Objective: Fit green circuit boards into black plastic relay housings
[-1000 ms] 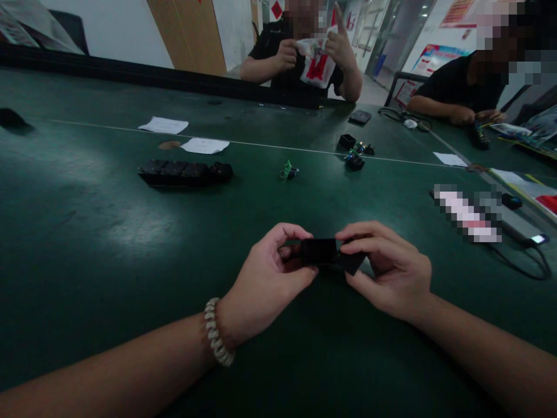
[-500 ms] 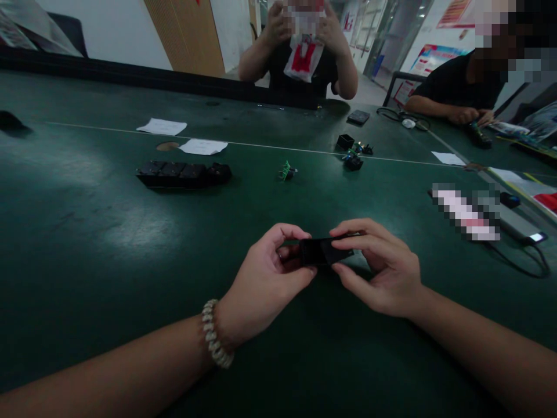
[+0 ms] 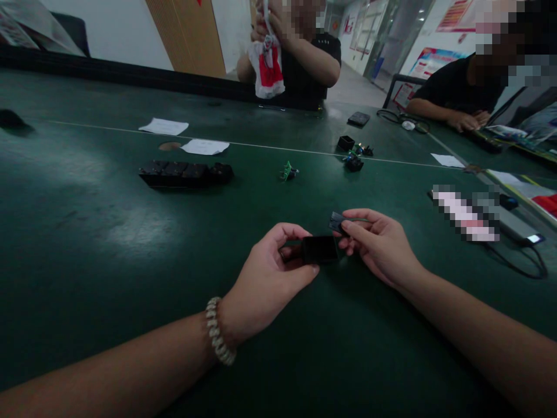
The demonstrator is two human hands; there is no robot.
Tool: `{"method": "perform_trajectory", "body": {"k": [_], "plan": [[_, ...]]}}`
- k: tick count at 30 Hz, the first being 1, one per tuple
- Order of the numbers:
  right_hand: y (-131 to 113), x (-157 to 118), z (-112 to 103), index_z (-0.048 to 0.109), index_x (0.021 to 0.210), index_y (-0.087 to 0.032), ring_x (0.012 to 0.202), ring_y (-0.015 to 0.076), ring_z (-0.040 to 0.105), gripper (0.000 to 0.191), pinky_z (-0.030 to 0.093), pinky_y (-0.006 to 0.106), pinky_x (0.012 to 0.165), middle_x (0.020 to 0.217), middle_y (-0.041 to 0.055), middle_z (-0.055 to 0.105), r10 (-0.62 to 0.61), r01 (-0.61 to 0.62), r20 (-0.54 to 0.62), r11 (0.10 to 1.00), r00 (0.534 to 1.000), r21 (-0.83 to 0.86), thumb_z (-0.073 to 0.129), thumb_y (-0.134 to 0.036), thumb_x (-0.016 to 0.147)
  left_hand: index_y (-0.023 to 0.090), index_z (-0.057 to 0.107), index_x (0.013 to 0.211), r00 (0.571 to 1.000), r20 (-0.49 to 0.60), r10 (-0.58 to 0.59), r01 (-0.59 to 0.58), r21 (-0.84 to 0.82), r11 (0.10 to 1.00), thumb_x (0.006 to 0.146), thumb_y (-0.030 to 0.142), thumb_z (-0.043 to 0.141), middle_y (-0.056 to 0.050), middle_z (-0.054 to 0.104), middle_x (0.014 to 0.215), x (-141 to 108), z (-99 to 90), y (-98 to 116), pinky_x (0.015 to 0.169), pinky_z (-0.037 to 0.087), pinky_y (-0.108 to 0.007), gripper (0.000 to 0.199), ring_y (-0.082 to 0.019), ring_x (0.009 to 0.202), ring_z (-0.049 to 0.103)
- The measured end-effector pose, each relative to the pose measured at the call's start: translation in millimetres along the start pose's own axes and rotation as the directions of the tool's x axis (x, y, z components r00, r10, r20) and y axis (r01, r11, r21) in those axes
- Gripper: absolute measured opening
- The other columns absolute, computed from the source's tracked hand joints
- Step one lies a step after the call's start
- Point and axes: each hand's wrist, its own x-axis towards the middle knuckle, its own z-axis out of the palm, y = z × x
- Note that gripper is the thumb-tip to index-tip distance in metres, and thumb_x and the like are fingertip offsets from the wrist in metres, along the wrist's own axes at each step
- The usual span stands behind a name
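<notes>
Box over green tabletop; wooden panel beyond.

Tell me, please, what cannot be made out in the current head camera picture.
All in the head view:
- Inside of the black box: lost in darkness.
- Part of the flat black piece: covered by the right hand.
- Some fingertips of the left hand: behind the box.
- Any writing on the paper sheet: too small.
- Pale object: blurred by pixelation.
- Dark object: cut off by the left edge.
</notes>
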Motion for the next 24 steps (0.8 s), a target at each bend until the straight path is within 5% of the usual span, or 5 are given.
{"method": "perform_trajectory", "body": {"k": [4, 6, 14, 18, 24], "plan": [[3.8, 27.4, -3.9, 0.072, 0.097, -0.018, 0.066, 0.0198, 0.076, 0.027, 0.059, 0.031, 0.059, 0.077, 0.0054, 0.080, -0.325, 0.280, -0.007, 0.825, 0.946, -0.490, 0.080, -0.040, 0.083, 0.021, 0.064, 0.112, 0.999, 0.026, -0.025, 0.025, 0.026, 0.999, 0.077, 0.010, 0.084, -0.005, 0.075, 0.114, -0.3, -0.5, 1.2, 0.092, 0.061, -0.041, 0.042, -0.024, 0.111, 0.072], [5.0, 48.4, -4.1, 0.073, 0.085, -0.019, 0.072, 0.0218, 0.077, 0.017, 0.061, 0.036, 0.068, 0.079, 0.0068, 0.081, -0.401, 0.330, 0.005, 0.746, 0.916, -0.579, 0.079, -0.034, 0.082, 0.022, 0.063, 0.115, 0.998, 0.038, -0.045, 0.044, 0.034, 0.998, 0.078, 0.012, 0.085, -0.005, 0.075, 0.116, -0.9, -1.3, 1.4, 0.093, 0.061, -0.044, 0.044, -0.026, 0.113, 0.072], [-0.3, 119.8, 11.3, 0.076, 0.087, -0.019, 0.089, 0.0288, 0.076, 0.006, 0.060, 0.049, 0.089, 0.093, 0.0102, 0.082, -0.520, 0.385, 0.060, 0.546, 0.852, -0.744, 0.070, -0.018, 0.086, 0.023, 0.062, 0.115, 0.998, 0.044, -0.054, 0.052, 0.040, 0.998, 0.080, 0.013, 0.084, -0.006, 0.074, 0.120, -1.2, -2.6, 1.6, 0.095, 0.062, -0.045, 0.043, -0.026, 0.115, 0.071], [-2.9, 135.0, 32.4, 0.078, 0.107, -0.019, 0.122, 0.0359, 0.067, 0.022, 0.045, 0.061, 0.113, 0.120, 0.0145, 0.079, -0.563, 0.449, 0.147, 0.447, 0.813, -0.773, 0.061, -0.015, 0.093, 0.022, 0.061, 0.112, 0.998, 0.018, -0.058, 0.057, 0.033, 0.998, 0.077, 0.010, 0.082, -0.006, 0.074, 0.113, -1.1, 0.5, 4.6, 0.094, 0.061, -0.044, 0.042, -0.025, 0.108, 0.073], [2.1, 139.1, 74.5, 0.073, 0.123, -0.019, 0.137, 0.0412, 0.055, 0.034, 0.039, 0.064, 0.116, 0.135, 0.0171, 0.073, -0.528, 0.564, 0.324, 0.395, 0.786, -0.725, 0.068, -0.015, 0.089, 0.021, 0.062, 0.110, 0.999, 0.010, -0.033, 0.033, 0.034, 0.999, 0.074, 0.010, 0.083, -0.005, 0.073, 0.108, 0.1, 1.2, 3.8, 0.091, 0.060, -0.042, 0.043, -0.024, 0.104, 0.073]]}}
